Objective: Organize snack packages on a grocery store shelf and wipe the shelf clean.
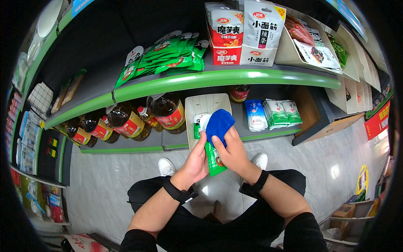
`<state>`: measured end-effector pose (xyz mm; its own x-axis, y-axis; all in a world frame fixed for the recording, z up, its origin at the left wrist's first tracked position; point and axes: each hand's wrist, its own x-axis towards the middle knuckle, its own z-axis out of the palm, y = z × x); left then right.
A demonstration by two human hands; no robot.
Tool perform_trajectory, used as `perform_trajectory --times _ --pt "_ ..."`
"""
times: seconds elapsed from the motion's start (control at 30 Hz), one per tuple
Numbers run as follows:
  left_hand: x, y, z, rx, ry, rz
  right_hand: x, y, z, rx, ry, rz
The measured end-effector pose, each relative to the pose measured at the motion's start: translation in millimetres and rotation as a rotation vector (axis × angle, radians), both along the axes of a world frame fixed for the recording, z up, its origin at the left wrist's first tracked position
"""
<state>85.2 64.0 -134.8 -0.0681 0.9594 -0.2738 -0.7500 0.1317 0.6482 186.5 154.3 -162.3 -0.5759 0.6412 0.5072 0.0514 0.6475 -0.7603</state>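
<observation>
My left hand (195, 162) grips the left edge of a green snack packet (216, 165), held over the floor in front of the lower shelf. With my right hand (234, 151) I hold a blue cloth (220, 123) against the packet's upper part, the thumb on top. The cloth hides most of that upper end. Just behind my hands a cream plastic bin (207, 100) stands at the lower shelf's front, with another green packet (197, 126) inside. Similar green packets lie in a loose pile (170, 53) on the shelf above.
Big oil bottles (168, 115) line the lower shelf to the left. Blue (255, 115) and green-white pouches (283, 112) lie right of the bin. The green-edged upper shelf (220, 78) overhangs them, carrying boxed snack pouches (226, 37) and tilted bins (315, 60).
</observation>
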Motion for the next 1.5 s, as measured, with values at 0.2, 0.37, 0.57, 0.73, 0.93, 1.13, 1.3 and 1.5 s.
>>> perform_trajectory --times 0.2,0.37,0.57,0.73,0.93,1.13,1.3,1.5 --pt "-13.4 5.4 -11.4 0.052 -0.049 0.017 6.1 -36.5 -5.0 0.036 -0.053 0.081" --pt "-17.4 7.1 -2.3 0.041 -0.167 0.044 6.4 -35.2 -4.3 0.227 -0.159 0.124" --pt "0.9 2.2 -19.2 -0.023 -0.153 0.067 -5.5 -16.3 -1.8 0.04 -0.063 0.032" --pt "-28.3 6.7 -20.6 -0.057 -0.262 -0.014 11.5 -57.7 -6.9 0.063 -0.169 0.219" --pt "2.0 -0.8 -10.9 -0.018 -0.15 0.066 -3.0 -19.3 -1.5 0.105 -0.114 0.066" --pt "-11.8 5.0 -17.4 -0.006 -0.169 0.047 0.3 -52.0 0.3 -0.126 -0.064 0.192" --pt "-10.8 0.6 -23.1 0.021 -0.176 0.117 -2.2 -43.9 -1.5 -0.104 -0.15 0.152" --pt "9.6 0.3 8.2 0.067 -0.054 -0.023 2.3 27.2 -53.3 -0.487 0.109 -0.018"
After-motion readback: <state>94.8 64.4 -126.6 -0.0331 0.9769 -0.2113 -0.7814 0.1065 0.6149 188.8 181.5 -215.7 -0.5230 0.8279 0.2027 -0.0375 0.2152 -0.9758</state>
